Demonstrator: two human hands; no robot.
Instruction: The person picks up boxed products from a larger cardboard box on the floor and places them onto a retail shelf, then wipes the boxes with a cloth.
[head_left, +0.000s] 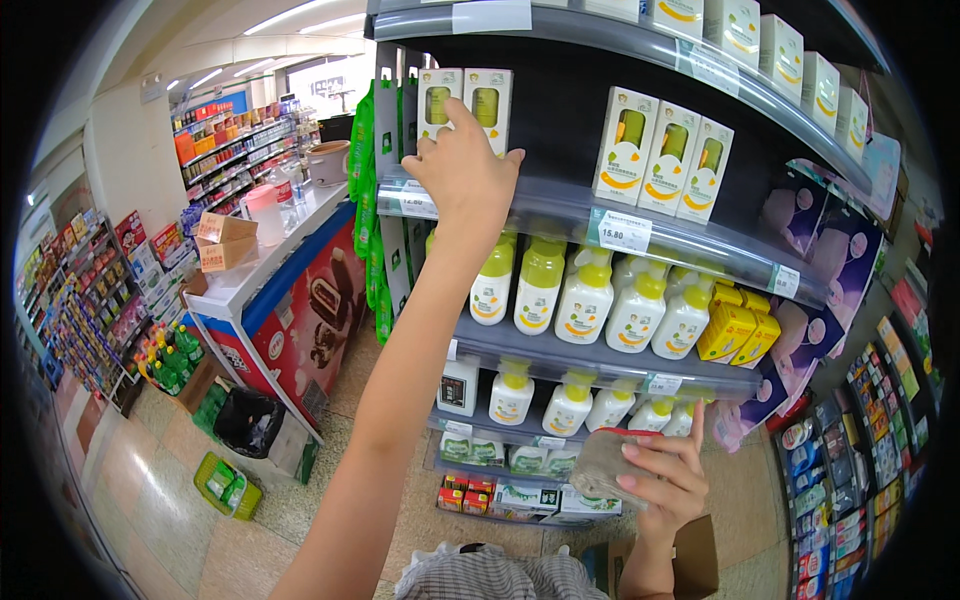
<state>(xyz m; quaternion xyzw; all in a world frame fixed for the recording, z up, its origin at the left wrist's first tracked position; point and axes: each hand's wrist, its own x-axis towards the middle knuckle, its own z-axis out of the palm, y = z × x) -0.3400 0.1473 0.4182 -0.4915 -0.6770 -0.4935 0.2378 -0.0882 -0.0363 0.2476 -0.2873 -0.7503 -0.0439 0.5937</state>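
Observation:
My left hand (465, 169) is raised to a shelf, in front of two white upright boxes (487, 105) with green bottles in their windows. Its fingers are spread across the box fronts, the thumb by the right box's edge; whether they press on the boxes is unclear. In my right hand (664, 480) is a grey cloth (611, 465) with a red edge, held lower down before the shelves. Three similar white boxes (664, 157) stand farther right on the same shelf (540, 199). A row of white pump bottles (585, 304) with yellow-green tops is below.
Yellow boxes (739, 330) sit at the right end of the bottle shelf. To the left stand a counter (225, 289), a black-lined bin (251, 424) and a yellow-green basket (251, 502) on the floor. Green bags (364, 172) hang beside the rack. An open cardboard box (696, 555) is at lower right.

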